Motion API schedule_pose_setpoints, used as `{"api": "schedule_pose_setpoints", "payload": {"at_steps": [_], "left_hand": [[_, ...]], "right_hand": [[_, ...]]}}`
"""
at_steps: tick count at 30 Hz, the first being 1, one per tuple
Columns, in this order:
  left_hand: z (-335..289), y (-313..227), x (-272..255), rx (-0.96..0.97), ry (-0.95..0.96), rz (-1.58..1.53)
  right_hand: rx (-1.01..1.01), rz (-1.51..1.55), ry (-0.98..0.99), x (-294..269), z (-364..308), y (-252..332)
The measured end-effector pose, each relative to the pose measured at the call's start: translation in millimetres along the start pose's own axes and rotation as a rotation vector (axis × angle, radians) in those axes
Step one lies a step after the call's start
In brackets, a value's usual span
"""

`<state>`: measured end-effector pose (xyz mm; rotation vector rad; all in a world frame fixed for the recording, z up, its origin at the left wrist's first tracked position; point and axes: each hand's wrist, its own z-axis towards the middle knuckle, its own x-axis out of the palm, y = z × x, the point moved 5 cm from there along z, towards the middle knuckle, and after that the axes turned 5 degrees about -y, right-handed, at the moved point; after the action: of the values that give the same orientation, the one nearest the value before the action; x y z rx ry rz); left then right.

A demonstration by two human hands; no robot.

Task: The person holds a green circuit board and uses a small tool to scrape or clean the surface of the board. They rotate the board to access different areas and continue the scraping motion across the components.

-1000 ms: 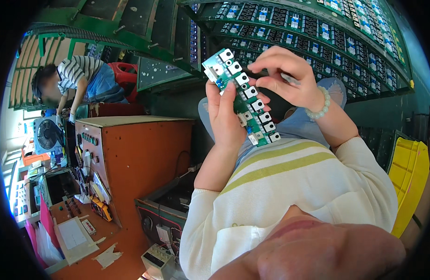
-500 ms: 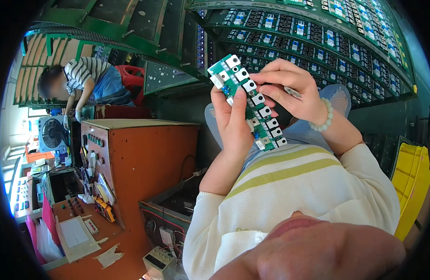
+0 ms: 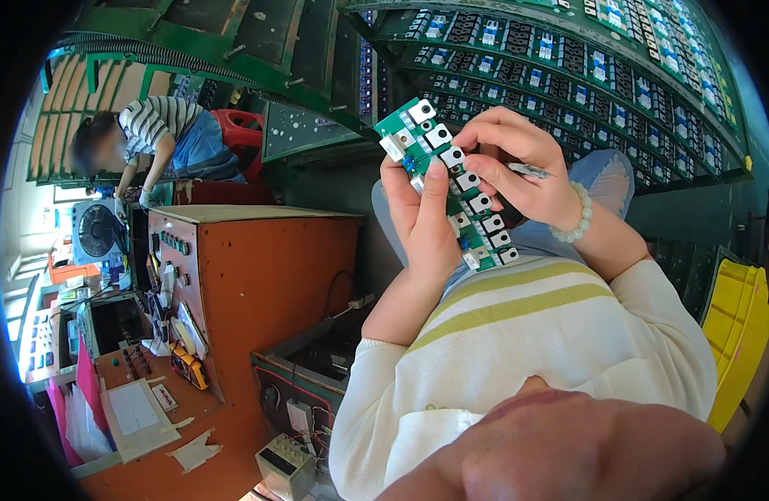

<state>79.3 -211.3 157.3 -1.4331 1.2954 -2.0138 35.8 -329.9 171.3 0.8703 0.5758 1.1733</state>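
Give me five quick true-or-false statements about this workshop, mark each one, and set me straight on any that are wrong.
1. The person's left hand holds a green circuit board. True.
2. The bead bracelet is on the left wrist. False: it is on the right wrist, below the right hand.
3. A yellow plastic item is near the right edge of the picture. True.
4. The co-worker in the background wears a plain red top. False: the top is striped, dark and light.
5. A fan shows on the left side of the picture. True.
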Motion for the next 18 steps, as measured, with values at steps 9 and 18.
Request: {"api": "schedule_pose_setpoints", "payload": {"at_steps": [9, 18], "left_hand": [[1.8, 1.2, -1.3, 0.031, -0.036, -0.017], [4.6, 8.3, -16.9, 0.056, -0.119, 0.040]], "right_hand": [[0.027, -0.014, 0.011, 0.3, 1.8, -3.0], [0.188, 0.156, -0.081, 8.7, -5.3, -18.0]]}}
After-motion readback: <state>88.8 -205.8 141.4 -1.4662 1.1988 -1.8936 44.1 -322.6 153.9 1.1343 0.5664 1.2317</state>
